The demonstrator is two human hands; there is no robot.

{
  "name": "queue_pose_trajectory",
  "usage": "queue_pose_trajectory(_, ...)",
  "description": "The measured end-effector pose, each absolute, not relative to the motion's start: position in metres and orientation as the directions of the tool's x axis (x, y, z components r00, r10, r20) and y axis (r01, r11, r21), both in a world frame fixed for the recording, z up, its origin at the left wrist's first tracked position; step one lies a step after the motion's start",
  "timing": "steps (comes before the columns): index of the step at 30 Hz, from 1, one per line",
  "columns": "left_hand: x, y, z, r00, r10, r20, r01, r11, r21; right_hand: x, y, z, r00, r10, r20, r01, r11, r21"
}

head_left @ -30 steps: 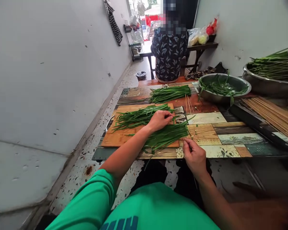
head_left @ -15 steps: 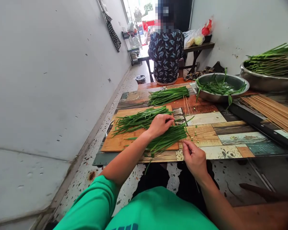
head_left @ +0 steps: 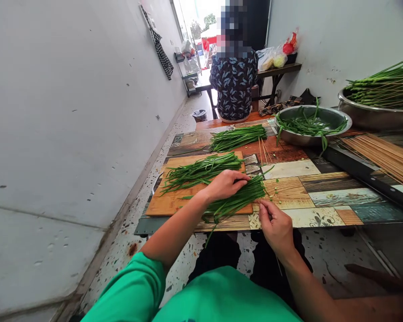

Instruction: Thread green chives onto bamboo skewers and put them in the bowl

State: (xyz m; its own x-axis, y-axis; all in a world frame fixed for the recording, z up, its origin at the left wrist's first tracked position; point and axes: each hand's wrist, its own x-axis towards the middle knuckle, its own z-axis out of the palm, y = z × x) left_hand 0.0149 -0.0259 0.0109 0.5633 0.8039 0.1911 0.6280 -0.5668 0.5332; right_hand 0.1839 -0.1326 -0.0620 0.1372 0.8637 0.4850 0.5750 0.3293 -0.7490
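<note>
My left hand (head_left: 225, 184) reaches over a bunch of garlic chives (head_left: 237, 199) at the cutting board's right edge. Its fingers are closed at the bunch's far side, by the cut ends. My right hand (head_left: 277, 223) is at the table's front edge, pinching a thin skewer (head_left: 279, 266) whose lower end shows below the hand. The skewer's tip points at the near side of the bunch's cut ends. A looser pile of chives (head_left: 201, 171) lies on the wooden cutting board (head_left: 157, 206). Another bunch (head_left: 238, 137) rests beyond the board.
Several loose skewers (head_left: 263, 150) lie past the board. To the right are a knife (head_left: 362, 172), a skewer pile (head_left: 386, 156), a steel bowl (head_left: 314, 139) of chive pieces and a larger bowl (head_left: 376, 109) of skewered greens. A person (head_left: 233, 87) sits ahead, back turned.
My left hand has come nearer, from beyond the bunch to the far side of its cut ends. My right hand keeps its pinch beside the bunch. The whole view has shifted slightly.
</note>
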Motion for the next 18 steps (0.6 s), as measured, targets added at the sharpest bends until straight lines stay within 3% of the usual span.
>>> queue_pose_trajectory(4, -0.001, -0.015, 0.018, 0.454, 0.872, 0.183, 0.818, -0.489, 0.303, 0.185, -0.134, -0.064, 0.125, 0.877, 0.465, 0.545, 0.33, -0.77)
queue_pose_trajectory(8, -0.001, -0.005, 0.011, 0.482, 0.872, 0.088, 0.862, -0.49, 0.135, 0.184, -0.136, -0.065, 0.099, 0.899, 0.426, 0.533, 0.313, -0.786)
queue_pose_trajectory(16, 0.014, 0.003, 0.004, 0.443, 0.895, 0.057, 0.887, -0.447, 0.114, 0.185, -0.136, -0.065, 0.089, 0.909, 0.407, 0.537, 0.301, -0.788)
queue_pose_trajectory(18, 0.014, 0.001, 0.008, 0.435, 0.893, 0.114, 0.874, -0.45, 0.185, 0.185, -0.136, -0.066, 0.097, 0.906, 0.413, 0.541, 0.3, -0.785)
